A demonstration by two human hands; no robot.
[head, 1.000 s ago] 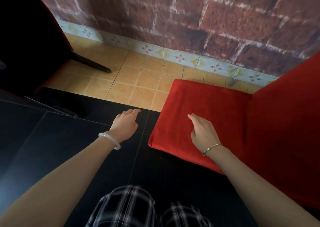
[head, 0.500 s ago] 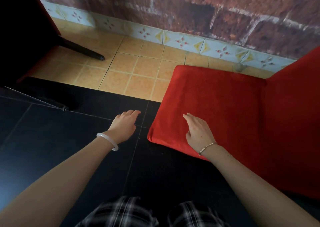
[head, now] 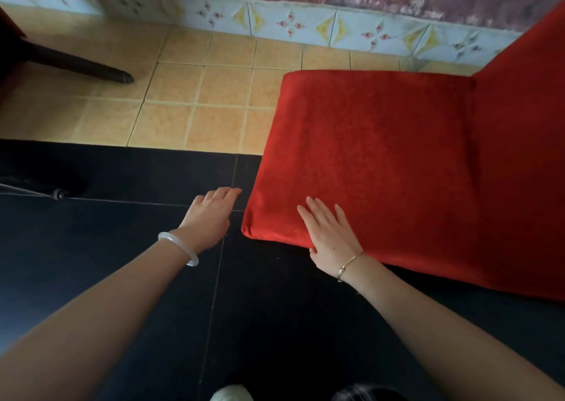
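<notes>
As seen from the head camera, one red cushion lies low over the floor at the 2 o'clock side of the view, with two hands reaching toward its near left corner. Its outline is close to square, so no long axis can be told. Its near left corner points toward 7 o'clock, its left side runs from there toward 12 o'clock, and its near edge runs off toward 4 o'clock. Along its 3 o'clock side it meets one red panel that rises at an angle.

The right hand rests palm down on the near left corner of the cushion. Its fingers are straight and slightly apart, aimed toward 11 o'clock, and the thumb sits at the cushion's near edge. One thin gold bracelet circles that wrist.

The left hand is over the black floor tiles, just beside the cushion's left side with a narrow gap between them. Its fingers lie together, loosely curved, aimed toward 1 o'clock, and hold nothing. Whether they touch the floor cannot be told. One white bangle circles that wrist.

At 11 o'clock, one dark furniture leg rests on the tan floor tiles. One band of patterned skirting tiles runs along the 12 o'clock edge.
</notes>
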